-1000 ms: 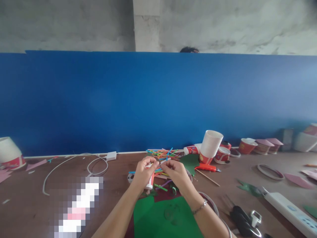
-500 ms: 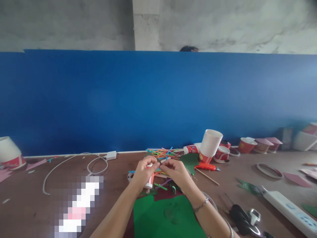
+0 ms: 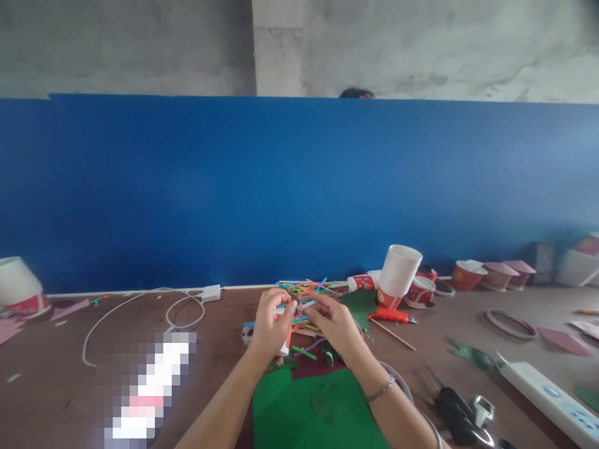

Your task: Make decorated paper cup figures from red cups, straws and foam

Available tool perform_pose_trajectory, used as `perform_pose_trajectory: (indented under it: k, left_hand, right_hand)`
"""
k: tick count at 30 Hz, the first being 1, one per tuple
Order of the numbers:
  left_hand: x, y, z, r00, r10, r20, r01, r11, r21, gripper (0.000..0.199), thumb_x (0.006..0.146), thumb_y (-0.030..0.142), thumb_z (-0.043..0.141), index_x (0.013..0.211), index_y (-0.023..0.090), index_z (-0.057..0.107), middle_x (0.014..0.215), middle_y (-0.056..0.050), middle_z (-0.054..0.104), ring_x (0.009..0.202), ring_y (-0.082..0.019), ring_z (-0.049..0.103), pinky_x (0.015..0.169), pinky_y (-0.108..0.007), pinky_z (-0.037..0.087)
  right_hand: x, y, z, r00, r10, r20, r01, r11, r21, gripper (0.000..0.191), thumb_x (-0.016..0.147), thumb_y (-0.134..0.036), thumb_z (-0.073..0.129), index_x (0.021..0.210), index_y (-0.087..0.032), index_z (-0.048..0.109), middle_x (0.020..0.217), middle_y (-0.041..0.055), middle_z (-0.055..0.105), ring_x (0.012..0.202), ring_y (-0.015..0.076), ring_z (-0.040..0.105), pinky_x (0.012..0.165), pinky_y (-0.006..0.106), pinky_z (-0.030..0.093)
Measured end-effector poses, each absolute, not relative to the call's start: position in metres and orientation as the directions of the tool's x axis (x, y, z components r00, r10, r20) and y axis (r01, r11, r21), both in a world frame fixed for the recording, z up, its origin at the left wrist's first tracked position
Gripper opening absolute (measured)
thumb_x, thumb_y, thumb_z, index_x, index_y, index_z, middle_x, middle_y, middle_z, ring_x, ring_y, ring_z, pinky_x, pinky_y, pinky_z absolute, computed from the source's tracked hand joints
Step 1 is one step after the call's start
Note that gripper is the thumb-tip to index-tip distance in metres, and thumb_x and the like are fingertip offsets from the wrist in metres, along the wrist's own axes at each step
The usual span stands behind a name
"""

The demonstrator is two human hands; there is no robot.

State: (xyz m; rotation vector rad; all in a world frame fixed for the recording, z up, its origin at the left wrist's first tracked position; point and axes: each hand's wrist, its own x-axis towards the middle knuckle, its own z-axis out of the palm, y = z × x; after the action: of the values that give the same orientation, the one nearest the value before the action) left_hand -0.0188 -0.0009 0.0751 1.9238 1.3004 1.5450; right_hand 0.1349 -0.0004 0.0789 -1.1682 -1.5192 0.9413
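Note:
My left hand [image 3: 272,327] is raised over the littered middle of the table, thumb and fingertips closed around something too small to make out. Facing it, my right hand [image 3: 333,319] has its thumb and index finger apart, close to the left fingertips. Below and behind both hands lies a pile of coloured straw-like strips [image 3: 314,287]. Partly hidden by my left hand is a red and white paper cup [image 3: 285,347]. A green sheet [image 3: 316,405] lies between my forearms, near a short green strip [image 3: 304,353].
To the right stand a stack of white paper cups [image 3: 399,274], an orange utility knife [image 3: 392,315], a wooden stick [image 3: 392,332], black-handled scissors [image 3: 453,408] and a power strip [image 3: 550,396]. A white cable [image 3: 100,318] loops on the left. A blue partition [image 3: 290,187] rises behind.
My fingertips have moved slightly apart. The small dark piece pinched between both hands earlier no longer shows clearly. My right thumb and index finger have spread.

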Motion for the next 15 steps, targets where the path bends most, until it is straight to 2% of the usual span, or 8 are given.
perform_pose_trajectory:
  k: [3, 5, 15]
  left_hand:
    - [-0.018, -0.001, 0.071, -0.055, 0.770, 0.636, 0.499, -0.530, 0.685, 0.014, 0.083, 0.027, 0.052, 0.072, 0.019, 0.057, 0.087, -0.005, 0.059, 0.092, -0.021, 0.052, 0.082, -0.032, 0.042]
    - [-0.016, -0.002, 0.070, -0.042, 0.751, 0.659, 0.535, -0.540, 0.650, 0.014, 0.082, 0.027, 0.053, 0.072, 0.020, 0.058, 0.088, -0.005, 0.059, 0.092, -0.021, 0.052, 0.083, -0.033, 0.042]
    - [-0.008, -0.008, 0.068, 0.012, 0.743, 0.669, 0.521, -0.575, 0.630, 0.014, 0.084, 0.026, 0.051, 0.075, 0.019, 0.059, 0.091, -0.006, 0.058, 0.093, -0.021, 0.051, 0.083, -0.034, 0.041]
  right_hand:
    - [0.134, -0.005, 0.081, -0.046, 0.964, 0.262, 0.299, 0.264, -0.917, 0.023, 0.075, -0.034, 0.057, 0.079, -0.013, 0.067, 0.063, 0.0030, 0.064, 0.059, 0.0150, 0.054, 0.055, 0.025, 0.040]
    - [0.133, -0.008, 0.083, -0.066, 0.960, 0.271, 0.339, 0.277, -0.899, 0.024, 0.076, -0.034, 0.055, 0.067, -0.014, 0.065, 0.061, 0.0026, 0.063, 0.059, 0.0146, 0.053, 0.055, 0.024, 0.039]
    - [0.129, -0.007, 0.080, -0.069, 0.965, 0.251, 0.337, 0.260, -0.905, 0.025, 0.075, -0.033, 0.052, 0.065, -0.014, 0.064, 0.059, 0.0015, 0.059, 0.058, 0.0144, 0.050, 0.054, 0.023, 0.036]
